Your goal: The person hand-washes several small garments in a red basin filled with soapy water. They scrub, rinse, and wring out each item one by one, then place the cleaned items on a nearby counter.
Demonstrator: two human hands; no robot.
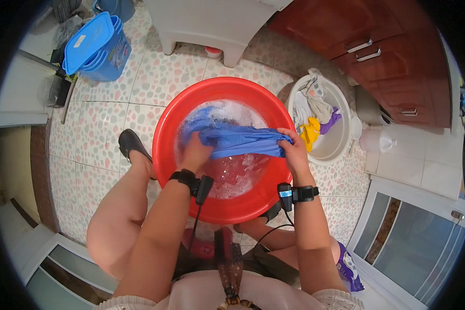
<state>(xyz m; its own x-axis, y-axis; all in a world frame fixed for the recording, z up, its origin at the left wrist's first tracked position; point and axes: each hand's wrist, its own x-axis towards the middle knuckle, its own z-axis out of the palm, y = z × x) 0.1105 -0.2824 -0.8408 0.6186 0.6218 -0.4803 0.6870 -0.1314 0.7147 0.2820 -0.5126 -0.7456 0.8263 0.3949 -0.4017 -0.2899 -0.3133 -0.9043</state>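
A blue garment (245, 141) is stretched sideways over the soapy water (232, 178) in a large red basin (163, 178). Its left part trails into the white suds. My left hand (197, 154) is closed on the garment near the basin's middle, its fingertips partly hidden by cloth and foam. At the garment's gathered right end, my right hand (294, 154) pinches the fabric between thumb and fingers by the basin's right rim. Which kind of garment it is cannot be made out. Each wrist wears a black strap with a small device.
Just right of the basin stands a whitish tub (331, 153) holding a yellow cloth (310, 133), a purple cloth (330, 120) and pale clothes. Blue lidded buckets (106, 57) are at the upper left. Red-brown cabinets (392, 77) line the far right. Cables hang from my wrist devices.
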